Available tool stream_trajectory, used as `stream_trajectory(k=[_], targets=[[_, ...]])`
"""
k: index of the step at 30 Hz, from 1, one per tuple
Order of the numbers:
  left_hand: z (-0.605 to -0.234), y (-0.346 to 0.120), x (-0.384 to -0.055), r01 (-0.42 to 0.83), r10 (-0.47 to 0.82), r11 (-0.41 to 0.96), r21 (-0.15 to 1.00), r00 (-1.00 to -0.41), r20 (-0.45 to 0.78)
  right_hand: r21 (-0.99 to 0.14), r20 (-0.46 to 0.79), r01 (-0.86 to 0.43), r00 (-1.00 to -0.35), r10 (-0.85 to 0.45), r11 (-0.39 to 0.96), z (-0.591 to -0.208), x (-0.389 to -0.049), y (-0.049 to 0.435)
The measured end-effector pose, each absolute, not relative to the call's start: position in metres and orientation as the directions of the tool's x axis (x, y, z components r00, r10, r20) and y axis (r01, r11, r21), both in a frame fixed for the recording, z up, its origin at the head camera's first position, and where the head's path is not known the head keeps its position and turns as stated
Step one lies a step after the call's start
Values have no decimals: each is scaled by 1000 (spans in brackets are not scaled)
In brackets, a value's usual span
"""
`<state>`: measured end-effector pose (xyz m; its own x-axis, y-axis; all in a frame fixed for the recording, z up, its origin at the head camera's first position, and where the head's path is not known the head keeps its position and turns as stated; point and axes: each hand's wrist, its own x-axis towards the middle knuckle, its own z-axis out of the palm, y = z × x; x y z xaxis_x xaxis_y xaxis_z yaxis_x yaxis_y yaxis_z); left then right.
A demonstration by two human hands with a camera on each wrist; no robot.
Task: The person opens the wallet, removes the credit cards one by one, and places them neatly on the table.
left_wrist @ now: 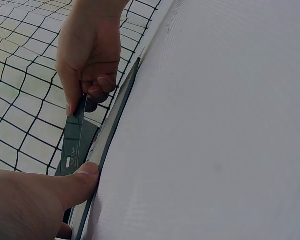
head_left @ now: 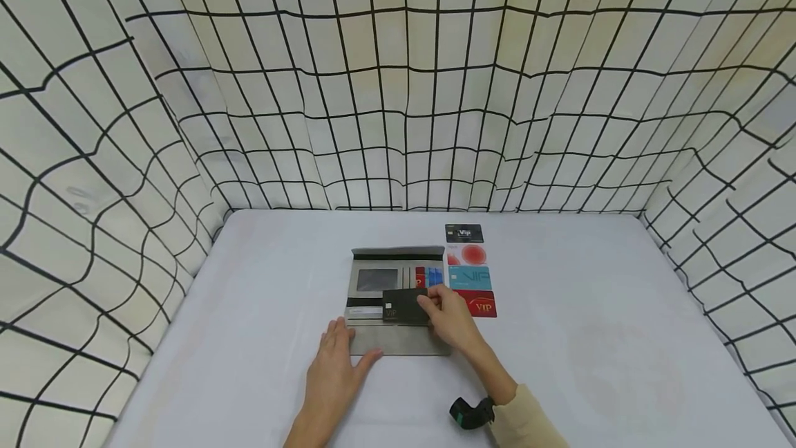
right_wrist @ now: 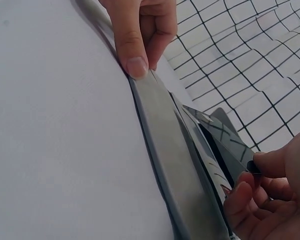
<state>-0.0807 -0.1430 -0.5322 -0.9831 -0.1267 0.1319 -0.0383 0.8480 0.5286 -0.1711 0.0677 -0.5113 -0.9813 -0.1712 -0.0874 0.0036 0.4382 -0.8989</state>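
A long grey wallet point(head_left: 398, 341) lies unfolded on the white table, with card slots and a dark clear window in its upper part. At its near left corner, my left hand point(head_left: 336, 368) holds the wallet, thumb along the near edge and fingers at the left edge. My right hand point(head_left: 452, 318) pinches the right end of a black VIP card point(head_left: 404, 306) between thumb and fingers. This card is tilted over the wallet's middle, near a slot; whether its lower edge is in the slot, I cannot tell. Red and blue cards point(head_left: 434, 276) show in the upper right slots.
Beside the wallet on the right, a column of cards holds a black Vip card point(head_left: 463, 233), a white card with red circles point(head_left: 468, 254), a teal card point(head_left: 469, 277) and a red VIP card point(head_left: 481, 304). Black netting point(head_left: 404, 113) over white cloth surrounds the table point(head_left: 591, 330).
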Motion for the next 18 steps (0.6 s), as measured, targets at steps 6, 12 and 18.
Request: stream_trajectory(k=[6, 12, 18], targets=[[-532, -148, -76, -73, -131, 847, 526, -989, 74, -910, -151, 81, -978, -144, 406, -513, -164, 80], [-534, -147, -76, -60, -122, 843, 534, -989, 83, -893, -160, 111, -984, -78, 436, -512, -159, 100], [-532, -145, -80, -39, -118, 841, 540, -987, 112, -878, -157, 135, -988, -10, 459, -507, -159, 118]])
